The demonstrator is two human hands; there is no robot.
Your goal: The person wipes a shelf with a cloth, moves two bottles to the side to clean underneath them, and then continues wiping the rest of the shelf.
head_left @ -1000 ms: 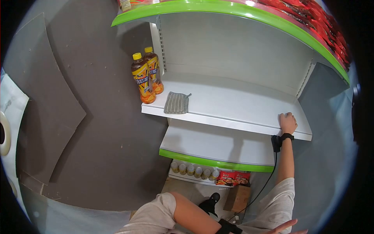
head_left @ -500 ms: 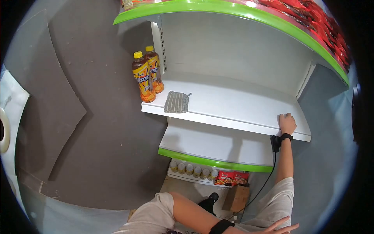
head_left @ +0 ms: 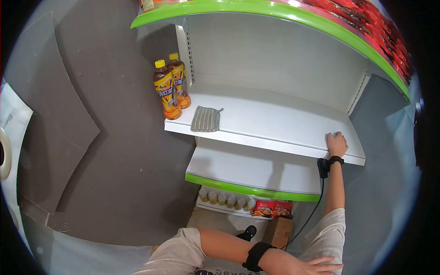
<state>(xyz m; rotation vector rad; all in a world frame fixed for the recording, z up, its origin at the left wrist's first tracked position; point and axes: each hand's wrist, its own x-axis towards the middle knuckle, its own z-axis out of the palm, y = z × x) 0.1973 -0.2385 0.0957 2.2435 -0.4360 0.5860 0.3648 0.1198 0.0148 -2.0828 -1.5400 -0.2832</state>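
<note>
Closest to the viewer, the left hand [head_left: 298, 266] crosses the body at the bottom of the view, back up, fingers spread and pointing right in front of the right sleeve [head_left: 324, 236]; nothing shows in its grasp, and whether it touches the cloth of the sleeve cannot be told. A black band [head_left: 256, 255] circles its wrist.

Beyond it, the right arm reaches almost straight forward. The right hand [head_left: 338, 145] rests on the right end of a white shelf [head_left: 270, 114], just behind its front edge [head_left: 256, 140], knuckles up and fingers curled; whether anything is under them cannot be told. A grey side panel [head_left: 380, 128] stands near this hand on its right, limiting room that way.

To the left, the shelf's surface runs in a long stretch to a grey striped cloth [head_left: 206, 119], lying flat near the front edge. Past the cloth, two upright bottles [head_left: 166, 91] with yellow caps stand close together at the left end.

Behind rises a pale back panel [head_left: 275, 59], leaving tall room beneath an overhanging upper shelf with a green edge [head_left: 256, 6].
</note>
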